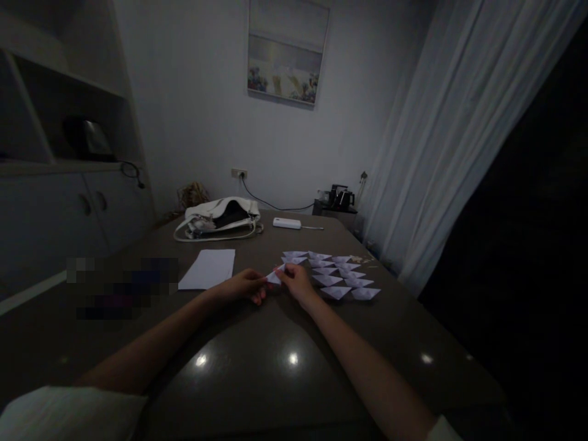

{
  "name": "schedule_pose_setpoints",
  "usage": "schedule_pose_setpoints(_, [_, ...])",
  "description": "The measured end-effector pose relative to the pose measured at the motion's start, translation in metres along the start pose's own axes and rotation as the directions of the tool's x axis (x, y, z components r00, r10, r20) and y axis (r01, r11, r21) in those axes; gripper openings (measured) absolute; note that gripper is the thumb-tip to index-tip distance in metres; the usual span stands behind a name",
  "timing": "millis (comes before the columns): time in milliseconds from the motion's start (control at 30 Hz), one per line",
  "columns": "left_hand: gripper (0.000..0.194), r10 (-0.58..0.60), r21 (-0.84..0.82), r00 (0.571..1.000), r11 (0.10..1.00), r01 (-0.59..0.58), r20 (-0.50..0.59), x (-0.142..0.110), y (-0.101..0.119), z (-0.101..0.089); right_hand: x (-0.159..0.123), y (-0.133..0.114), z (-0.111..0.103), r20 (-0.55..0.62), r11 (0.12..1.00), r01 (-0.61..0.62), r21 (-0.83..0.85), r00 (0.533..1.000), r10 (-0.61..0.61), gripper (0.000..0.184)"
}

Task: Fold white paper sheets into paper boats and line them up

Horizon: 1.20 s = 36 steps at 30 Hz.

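Note:
Between my two hands is a small folded piece of white paper, held just above the dark table. The fingers of my left hand pinch its left end. My right hand grips the other end, thumb and fingers covering part of the fold. Right beside my right hand, several white paper boats stand in rows on the table. To the left of my left hand lies a stack of white paper sheets.
The glossy table carries a white handbag and a white power bank with a short cable at its far side. A coffee maker stands beyond on a small cabinet. Sheer curtains hang at the right. A blurred patch covers the table's left.

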<state>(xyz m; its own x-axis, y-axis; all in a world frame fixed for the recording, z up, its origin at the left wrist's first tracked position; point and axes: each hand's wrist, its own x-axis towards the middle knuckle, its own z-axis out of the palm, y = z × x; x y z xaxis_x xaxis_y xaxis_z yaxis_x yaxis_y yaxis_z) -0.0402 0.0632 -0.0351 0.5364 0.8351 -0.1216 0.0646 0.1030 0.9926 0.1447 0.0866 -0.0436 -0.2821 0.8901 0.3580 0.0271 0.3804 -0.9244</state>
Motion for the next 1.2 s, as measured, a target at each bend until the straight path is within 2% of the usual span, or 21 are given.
schedule_pose_setpoints(233, [0.038,-0.002,-0.095,1.0,0.995,0.001,-0.005,0.0,0.0,-0.002,-0.002,0.0,0.0,0.048,0.994,-0.021,0.103,0.999,0.016,0.026])
schedule_pose_setpoints(533, [0.042,-0.008,-0.217,0.993,0.976,-0.019,-0.121,0.0,0.003,-0.004,-0.002,-0.003,-0.002,0.027,0.988,-0.05,0.148,0.999,0.047,0.026])
schedule_pose_setpoints(667, [0.04,0.027,-0.136,0.996,0.99,-0.039,-0.086,-0.002,0.004,0.004,-0.002,-0.001,-0.002,0.035,0.981,-0.052,0.187,0.998,0.046,0.024])
schedule_pose_setpoints(833, [0.058,0.081,0.191,0.995,0.979,-0.067,-0.063,-0.002,0.005,0.012,-0.003,-0.001,-0.001,0.102,0.984,-0.064,0.168,0.994,0.047,0.027])
schedule_pose_setpoints(1067, [0.063,0.084,0.225,0.996,0.972,-0.072,-0.043,-0.002,0.008,0.012,-0.004,-0.003,0.001,0.245,0.982,-0.054,0.182,0.969,0.008,0.034])
schedule_pose_setpoints(1200, [0.061,0.096,0.21,0.993,0.975,-0.079,-0.073,-0.002,0.007,0.01,-0.006,-0.009,0.002,0.295,0.978,-0.063,0.199,0.955,0.002,0.039])
